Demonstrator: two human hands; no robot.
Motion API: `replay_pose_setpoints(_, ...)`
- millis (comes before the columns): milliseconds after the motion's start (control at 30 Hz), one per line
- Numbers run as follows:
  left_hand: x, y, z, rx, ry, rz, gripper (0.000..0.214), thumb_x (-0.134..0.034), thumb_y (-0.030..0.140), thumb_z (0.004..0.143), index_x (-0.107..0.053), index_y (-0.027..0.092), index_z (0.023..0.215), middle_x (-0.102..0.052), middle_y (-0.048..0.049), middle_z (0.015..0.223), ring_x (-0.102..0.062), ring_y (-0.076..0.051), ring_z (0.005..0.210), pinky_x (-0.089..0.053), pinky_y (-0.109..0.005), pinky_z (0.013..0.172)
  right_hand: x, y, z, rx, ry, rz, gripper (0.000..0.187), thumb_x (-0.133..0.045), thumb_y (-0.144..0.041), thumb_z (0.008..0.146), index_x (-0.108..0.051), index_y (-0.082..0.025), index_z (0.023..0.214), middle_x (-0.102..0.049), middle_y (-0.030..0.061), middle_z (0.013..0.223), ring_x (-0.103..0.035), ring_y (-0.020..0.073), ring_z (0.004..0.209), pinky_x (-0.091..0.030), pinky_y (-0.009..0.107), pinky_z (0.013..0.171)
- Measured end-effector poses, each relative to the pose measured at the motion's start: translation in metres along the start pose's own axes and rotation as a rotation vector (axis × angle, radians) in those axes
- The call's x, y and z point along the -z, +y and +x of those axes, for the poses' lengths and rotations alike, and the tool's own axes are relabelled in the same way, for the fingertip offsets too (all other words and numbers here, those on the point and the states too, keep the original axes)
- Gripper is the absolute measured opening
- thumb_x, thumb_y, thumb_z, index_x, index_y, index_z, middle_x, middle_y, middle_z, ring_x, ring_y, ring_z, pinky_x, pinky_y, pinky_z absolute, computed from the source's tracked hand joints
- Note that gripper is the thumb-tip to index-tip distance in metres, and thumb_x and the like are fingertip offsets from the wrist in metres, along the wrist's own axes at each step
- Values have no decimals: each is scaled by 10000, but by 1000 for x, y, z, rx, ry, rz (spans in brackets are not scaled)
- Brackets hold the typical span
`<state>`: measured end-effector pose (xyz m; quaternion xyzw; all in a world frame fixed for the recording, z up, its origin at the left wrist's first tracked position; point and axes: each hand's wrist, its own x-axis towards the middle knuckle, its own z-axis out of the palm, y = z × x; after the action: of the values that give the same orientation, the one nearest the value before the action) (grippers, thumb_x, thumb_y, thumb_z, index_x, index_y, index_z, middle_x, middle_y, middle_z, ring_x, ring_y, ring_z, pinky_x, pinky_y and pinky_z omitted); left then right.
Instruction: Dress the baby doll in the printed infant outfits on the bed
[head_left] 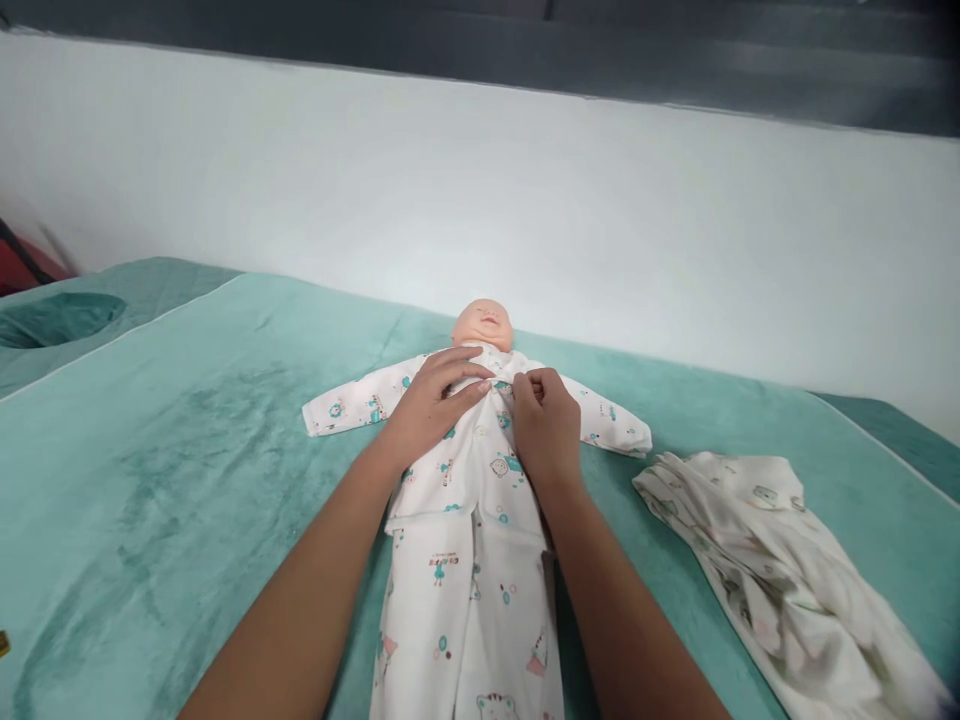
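Note:
A baby doll (pixel 484 322) lies face up, head toward the wall, in a white printed long-sleeved baby shirt (pixel 457 490) with its sleeves spread to both sides. My left hand (pixel 431 405) rests on the upper chest, its thumb and forefinger closing on the shirt's front edge while the other fingers stretch flat. Curled fingers of my right hand (pixel 549 420) pinch the same front opening just across from it, below the collar. Whatever fastening lies between the fingertips is too small to make out. Matching printed baby trousers (pixel 465 620) extend below the shirt hem.
A crumpled white printed garment (pixel 780 570) lies to the right of the doll. Everything rests on a teal velvety cover (pixel 187 480) against a white wall (pixel 480 200). At the far left, the teal padding has a round hollow (pixel 60 318).

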<state>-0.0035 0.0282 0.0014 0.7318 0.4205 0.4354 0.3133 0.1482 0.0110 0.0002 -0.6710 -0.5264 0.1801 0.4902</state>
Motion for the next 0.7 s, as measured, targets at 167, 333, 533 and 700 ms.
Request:
replay_pose_setpoints(167,0,-1,3,24,14,-38,201,-546,311,911,-730,255,969,-565,-27,1378,-460,-222,1317,-336,-392,1135,6,-10,-8,205,-216,-133,294,-518,-485,867,-498,-224,734,-566,-31,710,-486,138,644,-326,270,625)
replay_pose_setpoints(333,-1,-4,3,33,22,-37,225,-510,248,915,-731,243,956,-590,-23,1353,-483,-209,1296,-347,-386,1128,8,-15,-6,262,-305,-269,234,-581,-412,817,-479,-221,728,-562,-30,747,-464,132,639,-306,268,605)
replay_pose_setpoints(533,-1,-2,1,46,33,-29,185,-520,227,902,-696,251,954,-585,-6,1363,-460,-205,1323,-356,-376,1115,14,-6,4,183,-427,-21,187,-498,-341,861,-526,-221,720,-508,-46,658,-442,127,643,-328,263,611)
replay_pose_setpoints(700,-1,1,1,51,46,-43,159,-533,222,892,-688,241,920,-594,-1,1348,-496,-206,1287,-372,-376,1099,20,1,13,99,-520,188,160,-548,-343,826,-563,-204,747,-493,-52,676,-425,109,638,-337,250,615)
